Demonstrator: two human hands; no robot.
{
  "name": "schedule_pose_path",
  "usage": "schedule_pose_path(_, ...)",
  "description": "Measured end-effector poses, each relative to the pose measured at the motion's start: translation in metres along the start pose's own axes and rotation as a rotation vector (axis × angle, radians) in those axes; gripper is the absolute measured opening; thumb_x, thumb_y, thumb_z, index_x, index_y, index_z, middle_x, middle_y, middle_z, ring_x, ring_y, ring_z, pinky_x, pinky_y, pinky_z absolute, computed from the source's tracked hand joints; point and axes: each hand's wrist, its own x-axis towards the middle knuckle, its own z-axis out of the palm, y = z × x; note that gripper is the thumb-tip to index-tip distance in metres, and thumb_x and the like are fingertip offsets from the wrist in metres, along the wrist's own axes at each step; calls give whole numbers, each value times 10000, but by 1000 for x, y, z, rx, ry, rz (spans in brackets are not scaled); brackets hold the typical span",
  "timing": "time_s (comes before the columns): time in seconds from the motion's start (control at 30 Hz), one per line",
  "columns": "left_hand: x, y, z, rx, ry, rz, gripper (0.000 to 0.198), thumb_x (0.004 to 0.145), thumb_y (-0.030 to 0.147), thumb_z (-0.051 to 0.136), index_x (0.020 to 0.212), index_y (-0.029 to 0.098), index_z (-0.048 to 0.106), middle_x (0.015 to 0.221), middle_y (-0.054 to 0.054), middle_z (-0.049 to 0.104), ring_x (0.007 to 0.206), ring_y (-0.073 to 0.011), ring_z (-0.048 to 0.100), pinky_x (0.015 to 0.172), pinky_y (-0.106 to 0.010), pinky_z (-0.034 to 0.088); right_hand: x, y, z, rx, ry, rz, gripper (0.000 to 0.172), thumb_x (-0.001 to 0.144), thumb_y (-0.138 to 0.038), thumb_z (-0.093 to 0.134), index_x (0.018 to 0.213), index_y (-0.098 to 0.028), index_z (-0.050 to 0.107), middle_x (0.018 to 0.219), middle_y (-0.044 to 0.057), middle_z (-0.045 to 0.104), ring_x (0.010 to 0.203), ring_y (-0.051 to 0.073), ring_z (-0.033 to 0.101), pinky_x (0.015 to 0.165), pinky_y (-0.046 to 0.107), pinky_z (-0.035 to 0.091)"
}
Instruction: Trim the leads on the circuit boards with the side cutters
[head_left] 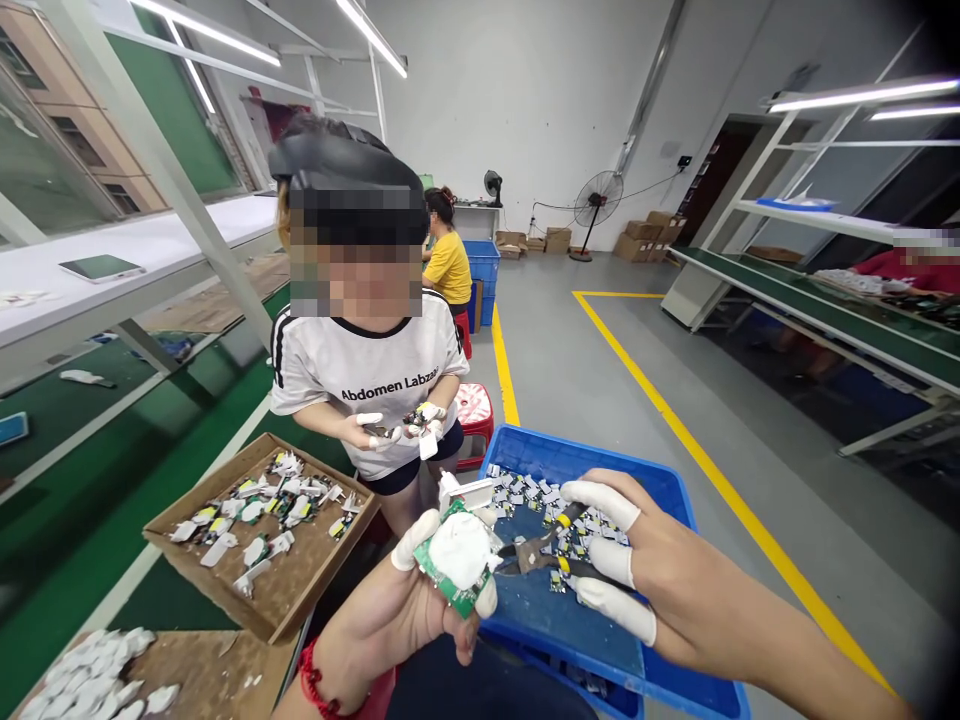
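Note:
My left hand point(427, 590), wearing white finger cots and a red bracelet, is closed on a green circuit board point(444, 592). A thick white lump point(461, 550) covers most of the board's face, and a white plastic part point(469, 492) shows behind its upper edge. In my right hand point(645, 560), also with white finger cots, is a pair of pliers point(532, 553) with black and yellow handles. The pliers' jaws are at the right edge of the white lump; whether they grip it I cannot tell.
A blue bin point(600, 455) with several small boards stands below my hands. At left is a cardboard tray point(281, 590) of boards and white parts, with a white pile point(94, 675) nearer me. A co-worker point(367, 360) facing me holds similar parts. Behind stands a red stool point(474, 415).

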Motion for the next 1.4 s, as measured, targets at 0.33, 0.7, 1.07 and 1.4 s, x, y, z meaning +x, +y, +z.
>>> schedule_pose_path(0.33,1,-2,6,120,72,180,412,810,543,629,1041,216,728,807,-93,756,627,-190,698,614,-279,562,4,-2,5,154,-57,74,263,958,-282,407,844,-171,617,1276,160,436,1286,272,355,957,434,543)
schedule_pose_path(0.7,4,-2,2,170,200,281,416,722,540,724,929,180,743,752,-79,740,597,-181,673,597,-262,540,15,-10,16,-127,225,-13,263,919,-219,447,822,-136,677,1103,214,606,1161,333,492,837,484,606)
schedule_pose_path(1.07,2,3,-5,205,90,247,448,775,554,661,1096,243,674,808,-86,751,615,-205,694,590,-279,538,15,0,18,16,188,-2,277,942,-268,432,835,-143,655,1111,188,589,1136,294,505,848,427,605)
schedule_pose_path(1.4,4,10,3,345,106,296,467,701,530,750,1033,206,698,647,-12,647,576,-141,627,647,-260,504,12,0,32,-71,280,7,272,934,-243,448,715,-137,571,1000,161,635,871,258,616,594,357,596)
